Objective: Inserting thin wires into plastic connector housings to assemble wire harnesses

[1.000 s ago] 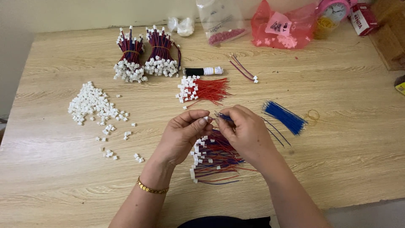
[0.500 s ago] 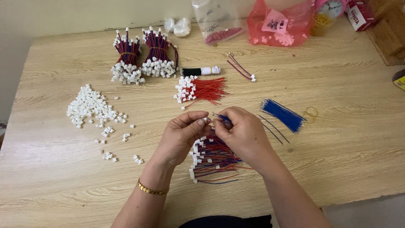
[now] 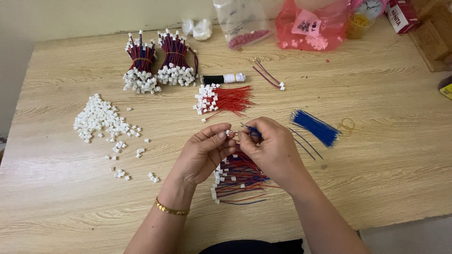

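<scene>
My left hand pinches a small white plastic connector between thumb and forefinger. My right hand holds a thin blue wire with its tip right at that connector. Both hands hover together over a loose pile of finished red and blue wires with white connectors on the wooden table. A bundle of bare blue wires lies just right of my right hand. Red wires with white connectors lie just beyond my hands.
A heap of loose white connectors sits at the left. Two tied bundles of finished wires stand at the back, beside a black roll. Plastic bags and a red box line the far edge. A rubber band lies right.
My hands stay together over the pile with only small finger movements at the connector. The view has shifted slightly.
</scene>
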